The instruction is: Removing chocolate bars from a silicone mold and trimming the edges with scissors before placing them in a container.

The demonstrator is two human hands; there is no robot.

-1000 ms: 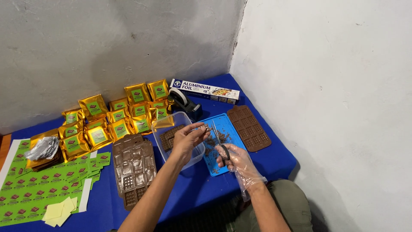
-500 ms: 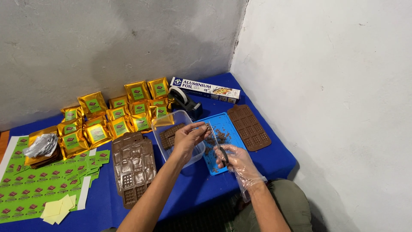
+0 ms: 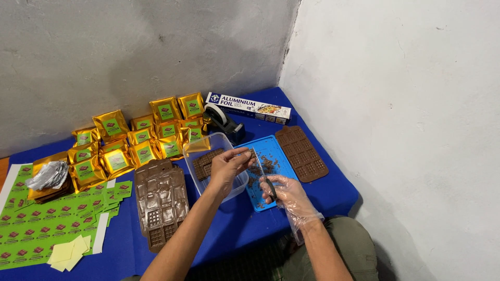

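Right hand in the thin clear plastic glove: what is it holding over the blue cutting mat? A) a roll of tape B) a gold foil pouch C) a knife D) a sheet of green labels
C: the right hand in the thin clear plastic glove grips a knife, blade angled up over the blue cutting mat strewn with brown crumbs.

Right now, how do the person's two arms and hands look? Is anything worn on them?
The left hand is bare, and its forearm is bare too, with no sleeve, watch or ring in view. The right hand wears a thin, clear, loose plastic glove that wrinkles and ends in a ragged cuff at the wrist. The right forearm beyond the cuff is bare as well.
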